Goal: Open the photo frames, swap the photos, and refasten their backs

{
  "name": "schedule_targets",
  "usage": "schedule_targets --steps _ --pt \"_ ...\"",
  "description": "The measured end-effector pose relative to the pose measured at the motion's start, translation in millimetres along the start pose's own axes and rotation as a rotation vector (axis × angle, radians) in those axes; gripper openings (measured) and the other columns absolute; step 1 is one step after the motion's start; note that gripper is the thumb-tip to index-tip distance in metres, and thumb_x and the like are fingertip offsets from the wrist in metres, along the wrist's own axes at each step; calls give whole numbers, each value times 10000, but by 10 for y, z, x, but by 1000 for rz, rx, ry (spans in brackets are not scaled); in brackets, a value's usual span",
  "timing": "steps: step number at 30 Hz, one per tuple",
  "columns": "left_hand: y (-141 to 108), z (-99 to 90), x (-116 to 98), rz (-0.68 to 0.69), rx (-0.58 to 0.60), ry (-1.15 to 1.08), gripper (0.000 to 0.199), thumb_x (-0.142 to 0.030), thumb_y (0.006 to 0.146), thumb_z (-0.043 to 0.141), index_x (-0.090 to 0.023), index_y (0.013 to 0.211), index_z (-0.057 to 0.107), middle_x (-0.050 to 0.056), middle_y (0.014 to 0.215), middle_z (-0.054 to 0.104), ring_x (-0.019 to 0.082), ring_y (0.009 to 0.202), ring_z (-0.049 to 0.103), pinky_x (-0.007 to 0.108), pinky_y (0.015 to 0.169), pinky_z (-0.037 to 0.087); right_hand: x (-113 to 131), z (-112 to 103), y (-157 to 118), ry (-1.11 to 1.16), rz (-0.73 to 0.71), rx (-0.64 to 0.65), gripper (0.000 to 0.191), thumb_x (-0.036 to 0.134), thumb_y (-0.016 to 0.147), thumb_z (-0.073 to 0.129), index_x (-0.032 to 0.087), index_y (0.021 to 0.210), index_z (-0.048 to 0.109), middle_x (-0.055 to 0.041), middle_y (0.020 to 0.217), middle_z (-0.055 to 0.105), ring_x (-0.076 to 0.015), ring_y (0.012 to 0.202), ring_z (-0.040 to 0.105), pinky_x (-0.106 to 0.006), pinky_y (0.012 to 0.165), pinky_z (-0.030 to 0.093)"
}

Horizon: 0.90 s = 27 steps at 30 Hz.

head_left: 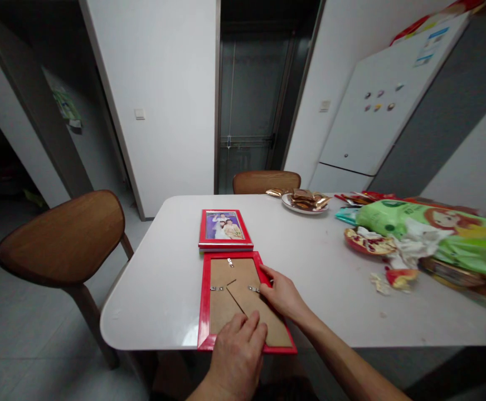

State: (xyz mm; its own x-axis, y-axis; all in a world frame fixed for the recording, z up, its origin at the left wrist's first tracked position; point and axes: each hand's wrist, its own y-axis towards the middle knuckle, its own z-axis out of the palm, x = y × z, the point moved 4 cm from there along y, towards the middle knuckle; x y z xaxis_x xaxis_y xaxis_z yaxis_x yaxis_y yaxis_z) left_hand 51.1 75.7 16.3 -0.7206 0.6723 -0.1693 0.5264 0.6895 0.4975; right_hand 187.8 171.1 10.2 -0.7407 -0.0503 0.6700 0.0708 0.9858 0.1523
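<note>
A red picture frame (206, 295) lies face down at the table's near edge, its brown backing board (243, 273) showing. Small metal clips sit at its top, left and right sides. My left hand (238, 352) rests over the lower part of the board, fingers bent and together; whatever is under the fingertips is hidden. At the right side, my right hand (283, 293) holds the red border between thumb and fingers, close to the right clip (253, 289). Just beyond, a second red frame (225, 244) lies face up with a photo of people.
On the white table (163, 267), a plate (304, 209) of brown-gold packets stands at the back. Opened fruit (370, 243), crumpled tissue (414, 242) and a green package (431, 223) lie to the right. Wooden chairs stand left (65, 239) and behind (266, 181).
</note>
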Motion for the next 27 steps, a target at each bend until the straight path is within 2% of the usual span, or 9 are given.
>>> schedule_targets --steps 4,7,9,11,13,15,23,27 --pt "15 26 39 -4 84 -15 387 -107 685 487 -191 1062 518 42 1138 564 217 935 535 343 765 508 39 17 -21 -153 -85 3 414 175 686 426 132 1083 537 -100 1008 570 -178 937 508 -294 852 366" --pt "-32 0 168 28 130 -10 370 -161 707 509 -183 1075 509 61 1137 562 204 981 532 336 817 486 95 -25 -75 -251 -146 5 345 234 683 491 154 1007 578 -104 1024 534 -190 941 473 -304 835 354" --pt "-85 -33 322 60 111 29 366 -269 730 527 -185 1086 502 77 1147 551 214 1030 513 351 852 462 134 -45 -104 -271 -208 45 328 246 681 513 158 989 584 -102 1031 519 -185 940 459 -295 817 354" --pt "-129 -50 517 53 81 74 483 -439 703 533 -158 1095 495 129 1170 523 268 1062 489 422 864 433 156 -61 -108 -286 -246 61 289 218 687 504 154 953 599 -96 997 525 -175 910 460 -278 794 359" --pt "-147 -23 691 10 119 92 533 -522 695 491 -167 1093 492 138 1179 511 297 1072 476 496 893 370 162 -57 -89 -316 -269 71 230 203 721 467 151 880 624 -93 919 540 -168 860 467 -277 784 359" --pt "-137 -10 776 -5 122 51 569 -581 700 429 -170 1090 481 139 1202 487 293 1096 454 491 915 340 153 -44 -54 -348 -265 51 228 219 746 449 150 863 632 -98 885 540 -180 859 459 -297 796 352" --pt "40 17 839 -90 208 37 659 -672 685 321 -155 1066 468 152 1202 463 309 1127 407 480 899 355 122 -7 110 -417 -192 21 273 292 791 397 190 943 599 -86 907 523 -195 821 461 -297 672 405" --pt "76 -12 833 -106 198 37 592 -665 699 305 -220 1066 437 71 1166 487 293 1078 457 470 849 402 226 -47 149 -500 -181 -38 258 298 783 425 216 978 573 -58 957 522 -190 855 446 -315 713 392"
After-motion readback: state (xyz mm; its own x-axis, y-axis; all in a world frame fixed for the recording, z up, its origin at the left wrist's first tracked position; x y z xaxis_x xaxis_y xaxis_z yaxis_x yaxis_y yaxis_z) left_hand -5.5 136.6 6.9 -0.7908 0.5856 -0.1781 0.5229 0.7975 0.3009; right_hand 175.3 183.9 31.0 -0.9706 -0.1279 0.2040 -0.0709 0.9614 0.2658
